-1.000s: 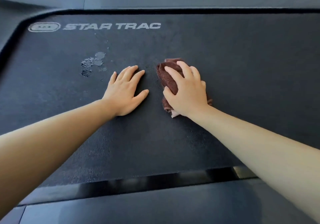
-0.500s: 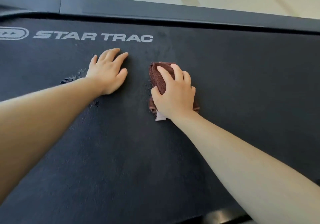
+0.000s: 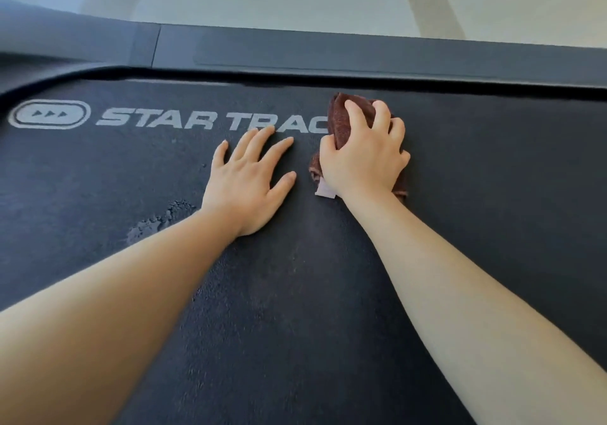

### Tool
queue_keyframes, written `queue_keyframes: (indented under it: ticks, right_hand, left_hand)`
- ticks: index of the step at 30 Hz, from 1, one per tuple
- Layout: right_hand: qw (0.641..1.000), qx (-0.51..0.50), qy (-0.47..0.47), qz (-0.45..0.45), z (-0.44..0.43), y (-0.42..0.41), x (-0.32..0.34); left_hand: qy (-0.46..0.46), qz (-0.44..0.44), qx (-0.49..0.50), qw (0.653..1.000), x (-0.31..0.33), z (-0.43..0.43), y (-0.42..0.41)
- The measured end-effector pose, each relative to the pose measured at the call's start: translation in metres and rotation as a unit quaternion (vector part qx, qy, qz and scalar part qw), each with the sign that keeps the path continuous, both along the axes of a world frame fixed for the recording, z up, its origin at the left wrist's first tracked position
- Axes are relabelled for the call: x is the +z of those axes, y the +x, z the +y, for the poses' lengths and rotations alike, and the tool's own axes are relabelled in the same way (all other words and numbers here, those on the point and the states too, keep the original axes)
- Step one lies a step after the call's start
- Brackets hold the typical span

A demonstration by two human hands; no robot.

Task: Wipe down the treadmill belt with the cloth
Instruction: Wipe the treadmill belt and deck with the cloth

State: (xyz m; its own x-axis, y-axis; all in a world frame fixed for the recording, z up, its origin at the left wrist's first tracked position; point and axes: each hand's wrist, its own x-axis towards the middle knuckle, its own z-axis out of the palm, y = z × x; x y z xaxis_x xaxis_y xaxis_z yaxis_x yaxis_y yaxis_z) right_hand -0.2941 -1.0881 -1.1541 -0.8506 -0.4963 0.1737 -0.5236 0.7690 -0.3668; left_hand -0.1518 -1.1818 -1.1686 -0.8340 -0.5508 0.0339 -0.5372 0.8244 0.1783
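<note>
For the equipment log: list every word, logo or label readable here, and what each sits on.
"STAR TRAC": pale lettering on the treadmill belt; the cloth lies right at its last C.
Oval badge left of it: three arrowheads, no letters.
White tag on the cloth: nothing readable.

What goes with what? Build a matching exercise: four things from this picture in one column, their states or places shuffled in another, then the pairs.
1. left hand
2. right hand
3. cloth
4. grey patch

A. brown, bunched up
B. flat on the belt, fingers spread
C. fingers curled round the cloth
D. on the belt beside the left forearm

Pairs: 1-B, 2-C, 3-A, 4-D.
</note>
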Motion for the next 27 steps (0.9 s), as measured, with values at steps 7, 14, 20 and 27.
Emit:
queue_keyframes:
  ticks: [7,14,20,27]
  right_hand:
    - [0.999,0.052,0.015,-0.005,-0.024,-0.034,0.006]
    - [0.995,0.093,0.023,-0.011,0.042,0.042,0.010]
    - [0.996,0.077,0.032,0.010,0.075,0.102,0.005]
    - [0.997,0.079,0.009,0.010,0.019,0.072,0.001]
  left_hand:
    - [-0.007,0.015,-0.006,1.000,-0.001,0.001,0.002]
    - [0.026,0.014,-0.002,1.000,0.009,0.005,0.005]
    - [0.052,0.026,-0.055,0.997,0.017,-0.017,0.053]
    - [0.020,0.048,0.006,0.999,0.008,-0.027,0.068]
